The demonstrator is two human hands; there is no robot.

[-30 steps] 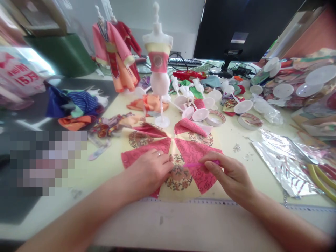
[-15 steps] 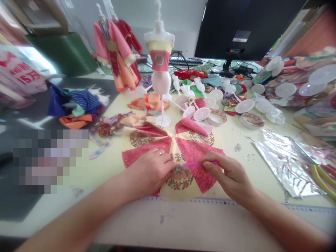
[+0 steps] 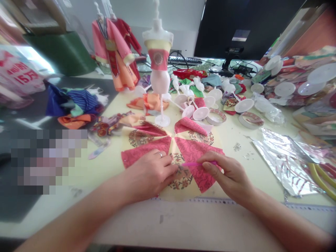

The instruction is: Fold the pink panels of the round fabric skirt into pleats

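Observation:
A doll skirt [image 3: 202, 168] of pink patterned panels and cream panels with floral medallions lies spread on the table. Across its left front part rests my left hand [image 3: 151, 173], a ring on one finger. Its fingers are bent together, thumb and index fingertip closed at the cloth near the front medallion; whether something small is between them is hidden. My right hand [image 3: 225, 171] pinches a thin pink pen-like stick [image 3: 193, 163] over the right pink panel. The stick's tip points left at the medallion, close to my left fingertips.
Behind the skirt stands a white doll mannequin [image 3: 157, 52] in a pink top. Tape rolls [image 3: 250, 120], small shiny bits [image 3: 237, 146] and a silvery sheet [image 3: 280, 164] are at right. A ruler [image 3: 220, 201] runs along the front. Fabric pieces [image 3: 76, 101] lie at left.
My left hand has shifted slightly to the right, its fingertips now further over the front medallion. My right hand and the pink stick stay nearly in place. The view has shifted slightly.

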